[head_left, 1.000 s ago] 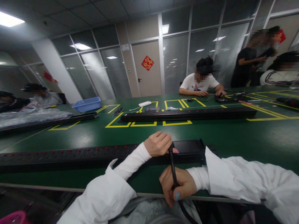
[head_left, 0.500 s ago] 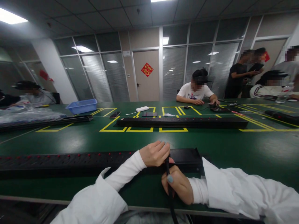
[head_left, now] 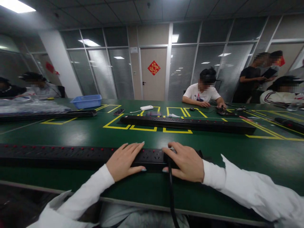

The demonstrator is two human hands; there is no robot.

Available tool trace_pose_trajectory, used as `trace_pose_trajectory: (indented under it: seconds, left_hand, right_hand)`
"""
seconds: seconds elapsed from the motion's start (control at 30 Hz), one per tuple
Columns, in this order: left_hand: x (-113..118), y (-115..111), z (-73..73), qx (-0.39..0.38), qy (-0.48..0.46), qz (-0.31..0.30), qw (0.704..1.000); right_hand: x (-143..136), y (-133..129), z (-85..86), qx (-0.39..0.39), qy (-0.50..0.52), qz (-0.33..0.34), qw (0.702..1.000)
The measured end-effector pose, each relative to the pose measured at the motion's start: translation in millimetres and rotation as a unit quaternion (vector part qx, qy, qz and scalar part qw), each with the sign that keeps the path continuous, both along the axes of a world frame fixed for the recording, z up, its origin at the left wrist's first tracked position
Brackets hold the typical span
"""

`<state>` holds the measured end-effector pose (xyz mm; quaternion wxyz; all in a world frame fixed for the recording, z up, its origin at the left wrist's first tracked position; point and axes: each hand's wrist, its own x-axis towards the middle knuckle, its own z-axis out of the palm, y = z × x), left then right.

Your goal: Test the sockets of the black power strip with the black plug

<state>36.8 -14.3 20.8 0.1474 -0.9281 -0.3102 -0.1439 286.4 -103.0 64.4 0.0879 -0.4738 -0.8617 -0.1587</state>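
Note:
A long black power strip [head_left: 78, 155] with red dots and socket holes lies along the near side of the green table. My left hand [head_left: 124, 161] straddles it, fingers over the top toward the far edge and thumb against the front face. Near its right end, my right hand [head_left: 186, 161] holds the strip in much the same way. A thick black cable [head_left: 171, 193] comes out between my right thumb and index finger and hangs over the table edge. My right hand partly hides where the cable meets the strip.
Another black power strip [head_left: 190, 123] lies further back among yellow tape marks. Behind it are a white power bank [head_left: 146, 108] and a phone [head_left: 119, 111]. A blue basket [head_left: 86, 101] and plastic-wrapped items [head_left: 30, 106] stand left. A co-worker [head_left: 201, 91] sits opposite.
Both hands have let go of the cable length they held together and moved apart. They now lie over the strip, left hand further left, right hand at its right end.

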Motion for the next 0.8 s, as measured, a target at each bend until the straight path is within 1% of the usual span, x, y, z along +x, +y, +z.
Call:
trace_pose_trajectory:
  seconds: [0.1,0.13,0.17,0.27,0.37,0.43,0.5,0.53,0.57,0.63,0.7,0.77,0.8]
  left_hand:
    - [-43,17,0.6,-0.012,0.045,0.001,0.999]
    - [-57,22,1.3,-0.012,0.051,0.007,0.999]
    - [-69,28,1.9,-0.011,0.052,0.014,0.998]
    - [-97,41,2.0,-0.021,0.050,0.037,0.998]
    - [-111,49,-0.1,-0.047,0.046,0.064,0.996]
    - [-117,51,-0.5,-0.072,0.043,0.077,0.993]
    - [-123,53,1.0,-0.095,0.040,0.095,0.990]
    - [-126,53,2.5,-0.103,0.038,0.105,0.988]
    - [-129,54,4.1,-0.108,0.037,0.115,0.987]
    - [-133,55,6.5,-0.109,0.040,0.129,0.985]
    - [-136,56,6.3,-0.105,0.048,0.136,0.984]
    - [-135,58,3.3,-0.102,0.054,0.134,0.984]
    - [-135,58,1.5,-0.096,0.055,0.132,0.985]
  right_hand:
    - [-3,21,0.8,-0.002,-0.036,-0.056,0.998]
    - [-3,26,0.1,-0.006,-0.044,-0.061,0.997]
    - [-2,31,-1.4,-0.007,-0.050,-0.054,0.997]
    - [1,38,-7.0,0.021,-0.032,0.004,0.999]
    - [10,36,-4.6,0.119,0.050,0.049,0.990]
    - [16,31,4.1,0.201,0.124,0.078,0.968]
    - [21,24,14.4,0.248,0.182,0.100,0.946]
    - [23,21,18.1,0.251,0.204,0.097,0.941]
    - [24,17,19.9,0.240,0.217,0.091,0.942]
    - [23,11,16.8,0.187,0.227,0.079,0.953]
    - [21,4,6.1,0.134,0.225,0.080,0.962]
    - [18,-3,-7.0,0.106,0.219,0.092,0.966]
    - [17,-7,-12.8,0.100,0.212,0.109,0.966]
